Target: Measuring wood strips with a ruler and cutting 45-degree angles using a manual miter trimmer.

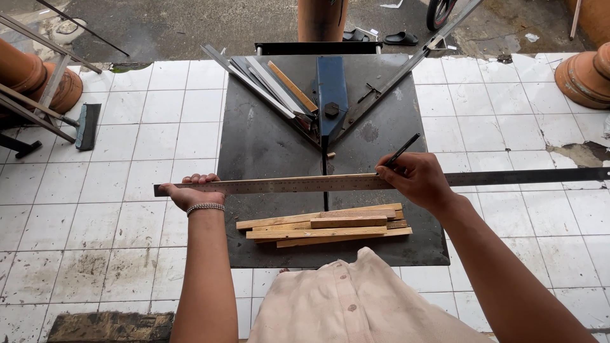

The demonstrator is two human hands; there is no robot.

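A long steel ruler (298, 184) lies crosswise over a dark metal saw table (267, 146). My left hand (189, 193) grips the ruler's left end, fingers curled over its top edge. My right hand (416, 178) rests on the ruler right of the middle and pinches a black pencil (401, 150) that points up and to the right. Just below the ruler, a small stack of several wooden strips (324, 225) lies on the table. A blue saw guard (332, 95) with angled metal fences stands at the table's far middle.
Thin metal and wood strips (273, 86) lean in the left fence. The floor is white tile (127, 190). Terracotta pots (588, 76) stand at the right and the far left. A squeegee (87, 126) lies on the left. Sandals (400, 38) lie beyond the table.
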